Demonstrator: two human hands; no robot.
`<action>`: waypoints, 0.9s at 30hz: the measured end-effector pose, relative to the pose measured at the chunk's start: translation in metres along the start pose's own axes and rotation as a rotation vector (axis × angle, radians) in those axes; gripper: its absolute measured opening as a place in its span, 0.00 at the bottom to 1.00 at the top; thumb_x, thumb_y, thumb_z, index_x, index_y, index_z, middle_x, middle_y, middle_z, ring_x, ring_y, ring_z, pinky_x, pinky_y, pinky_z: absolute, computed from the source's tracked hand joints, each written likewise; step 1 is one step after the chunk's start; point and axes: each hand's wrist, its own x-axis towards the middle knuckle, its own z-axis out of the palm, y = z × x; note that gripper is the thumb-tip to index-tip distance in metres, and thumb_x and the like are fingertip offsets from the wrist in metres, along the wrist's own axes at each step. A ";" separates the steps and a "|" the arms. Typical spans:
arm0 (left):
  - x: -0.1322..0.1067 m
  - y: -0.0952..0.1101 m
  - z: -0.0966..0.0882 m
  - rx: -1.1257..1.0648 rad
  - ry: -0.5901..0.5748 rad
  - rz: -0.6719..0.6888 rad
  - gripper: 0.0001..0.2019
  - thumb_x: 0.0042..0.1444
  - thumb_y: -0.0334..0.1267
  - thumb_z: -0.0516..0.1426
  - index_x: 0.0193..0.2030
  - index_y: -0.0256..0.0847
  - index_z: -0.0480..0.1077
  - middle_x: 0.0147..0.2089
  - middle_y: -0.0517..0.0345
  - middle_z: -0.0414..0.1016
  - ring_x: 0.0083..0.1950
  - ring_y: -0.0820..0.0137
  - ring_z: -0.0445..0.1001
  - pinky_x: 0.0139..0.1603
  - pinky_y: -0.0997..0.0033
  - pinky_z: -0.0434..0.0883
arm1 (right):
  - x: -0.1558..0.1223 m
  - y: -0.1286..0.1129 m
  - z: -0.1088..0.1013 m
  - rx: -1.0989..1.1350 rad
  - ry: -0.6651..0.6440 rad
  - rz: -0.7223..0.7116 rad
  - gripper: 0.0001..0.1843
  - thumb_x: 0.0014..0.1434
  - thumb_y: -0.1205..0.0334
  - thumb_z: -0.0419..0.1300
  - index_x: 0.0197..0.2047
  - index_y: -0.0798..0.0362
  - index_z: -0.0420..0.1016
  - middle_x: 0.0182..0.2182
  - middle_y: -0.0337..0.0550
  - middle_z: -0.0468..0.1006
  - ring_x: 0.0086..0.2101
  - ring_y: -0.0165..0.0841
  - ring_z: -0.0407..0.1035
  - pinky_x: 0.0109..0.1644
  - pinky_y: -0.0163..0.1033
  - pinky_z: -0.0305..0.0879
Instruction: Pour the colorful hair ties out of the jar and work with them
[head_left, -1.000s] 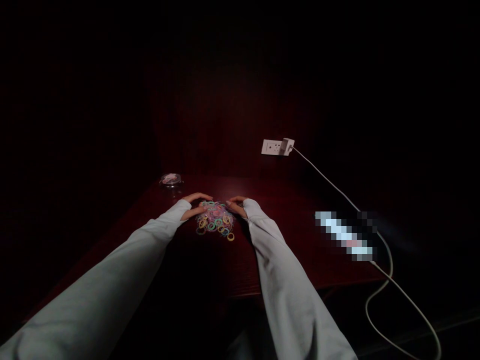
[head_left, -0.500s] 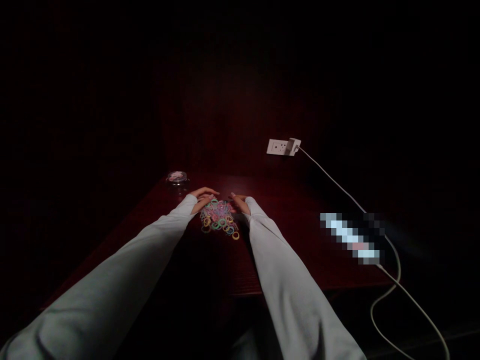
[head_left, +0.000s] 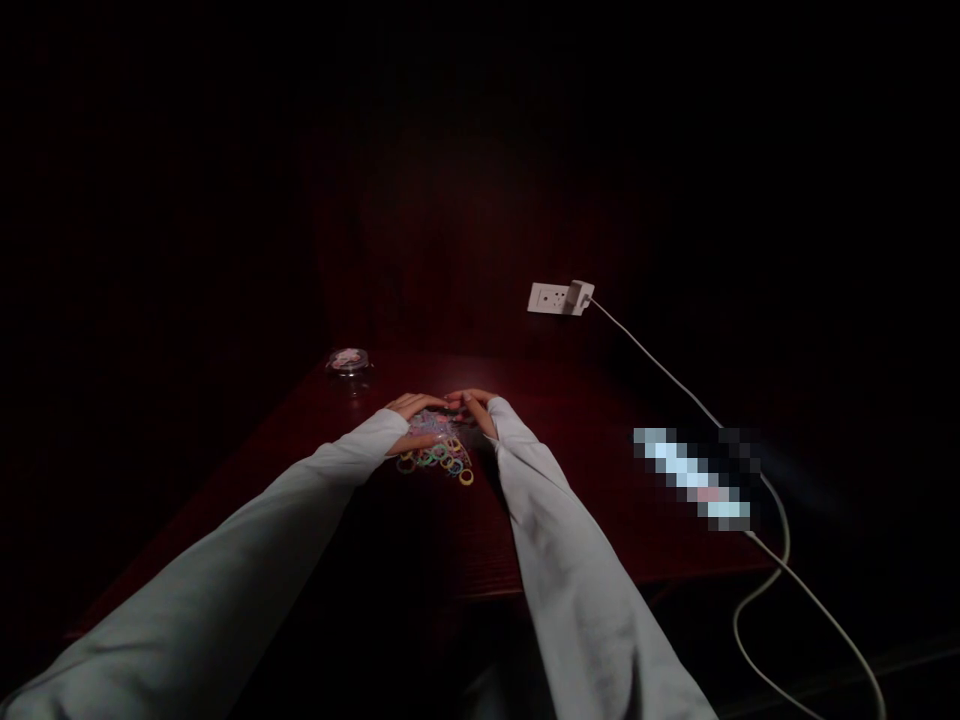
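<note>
A heap of small coloured elastic hair ties (head_left: 444,458) lies on the dark red table, with yellow, green and blue ones loose along its near side. My left hand (head_left: 416,415) curves over its left and far side, fingers stretched out and thumb laid across the top. From the right, my right hand (head_left: 475,406) arches over the heap with its fingers extended toward the left fingertips. Both hands partly cover the ties, and neither is closed round any. Whether the fingertips touch each other I cannot tell.
A clear round container (head_left: 349,362) with a pinkish top stands at the far left of the table (head_left: 585,480). A white charger (head_left: 577,296) sits in the wall socket (head_left: 545,298); its cable (head_left: 652,355) runs right. A blurred-out bright device (head_left: 690,478) lies at the right.
Both hands have come closer together over the heap. My left thumb has swung nearer across the ties, covering more of them. The view has shifted slightly.
</note>
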 end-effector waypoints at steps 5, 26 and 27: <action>0.002 -0.006 0.010 0.012 -0.037 -0.011 0.21 0.53 0.53 0.68 0.52 0.52 0.83 0.58 0.53 0.84 0.61 0.53 0.77 0.69 0.56 0.68 | -0.004 0.006 -0.011 -0.378 0.088 -0.054 0.14 0.69 0.55 0.61 0.45 0.51 0.87 0.42 0.45 0.87 0.43 0.36 0.79 0.53 0.40 0.73; 0.004 -0.015 -0.027 -0.169 0.044 -0.114 0.34 0.67 0.68 0.49 0.53 0.42 0.82 0.64 0.44 0.80 0.70 0.53 0.74 0.78 0.53 0.63 | -0.045 -0.034 -0.031 0.047 -0.698 0.379 0.35 0.54 0.27 0.68 0.34 0.57 0.85 0.28 0.45 0.85 0.28 0.29 0.79 0.36 0.31 0.72; 0.003 -0.017 -0.024 -0.207 0.037 -0.152 0.36 0.66 0.71 0.49 0.52 0.42 0.83 0.63 0.45 0.81 0.70 0.52 0.74 0.79 0.52 0.62 | -0.045 -0.032 -0.028 0.043 -0.702 0.386 0.34 0.54 0.28 0.69 0.34 0.56 0.85 0.28 0.44 0.85 0.27 0.28 0.78 0.36 0.31 0.71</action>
